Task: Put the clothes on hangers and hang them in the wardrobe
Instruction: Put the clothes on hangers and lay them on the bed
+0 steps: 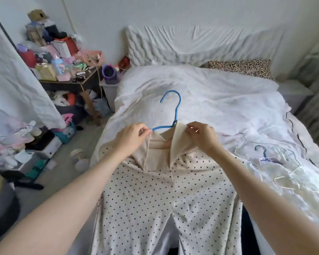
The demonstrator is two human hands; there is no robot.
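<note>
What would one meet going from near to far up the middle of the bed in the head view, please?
Polka-dot garment → plain cream collar flaps pinched by the left hand and the right hand → blue hanger hook → rumpled white duvet → leopard-print pillow → draped headboard.

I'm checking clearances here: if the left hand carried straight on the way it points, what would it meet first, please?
Probably the blue hanger, whose arm tip lies just past the left hand fingertips; depth is unclear.

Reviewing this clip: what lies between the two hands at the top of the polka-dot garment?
In the head view, between the left hand and right hand runs the blue hanger arm, above the polka-dot garment and its turned-out cream lining.
</note>
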